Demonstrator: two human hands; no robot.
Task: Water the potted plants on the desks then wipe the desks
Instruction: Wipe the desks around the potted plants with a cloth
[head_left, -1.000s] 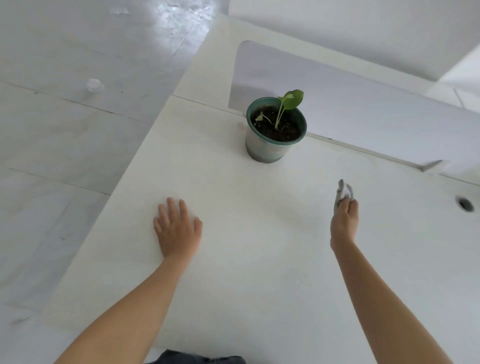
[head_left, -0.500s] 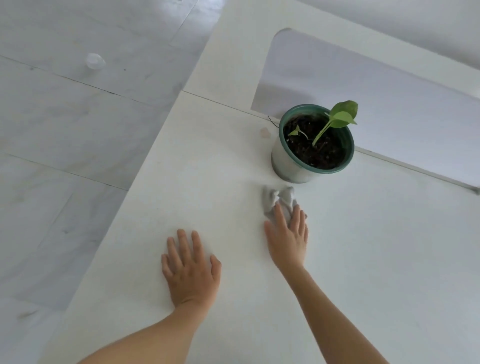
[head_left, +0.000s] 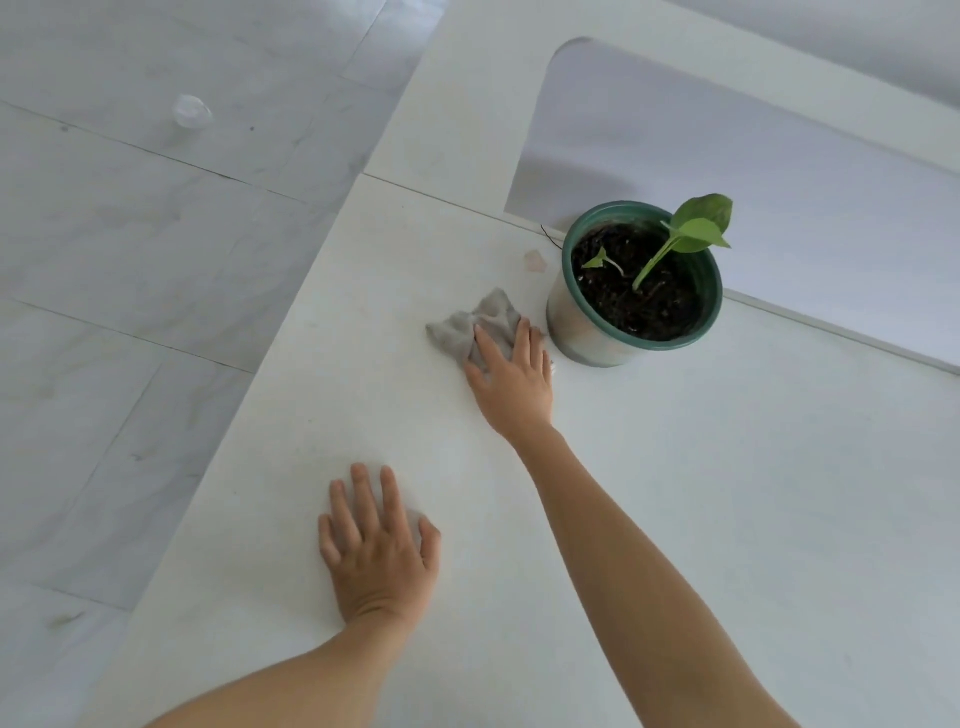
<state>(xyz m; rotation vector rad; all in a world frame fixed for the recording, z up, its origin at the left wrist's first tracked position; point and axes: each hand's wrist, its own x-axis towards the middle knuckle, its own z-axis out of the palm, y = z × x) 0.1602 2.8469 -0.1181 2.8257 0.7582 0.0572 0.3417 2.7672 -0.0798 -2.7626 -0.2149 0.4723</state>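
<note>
A green-rimmed pot (head_left: 597, 332) with dark soil and a small leafy plant (head_left: 693, 234) stands at the back of the white desk (head_left: 727, 493). Just left of the pot lies a crumpled grey cloth (head_left: 475, 325). My right hand (head_left: 511, 379) presses flat on the cloth with straight fingers, close beside the pot's base. My left hand (head_left: 376, 545) rests flat on the desk nearer to me, fingers spread, holding nothing.
A small pinkish scrap (head_left: 535, 260) lies on the desk left of the pot. A white divider panel (head_left: 753, 156) rises behind the pot. The desk's left edge drops to a pale tiled floor, where a clear round object (head_left: 192, 110) lies.
My right hand has slid the cloth from the desk's right side leftward and then up beside the pot. My left hand stays planted on the desk.
</note>
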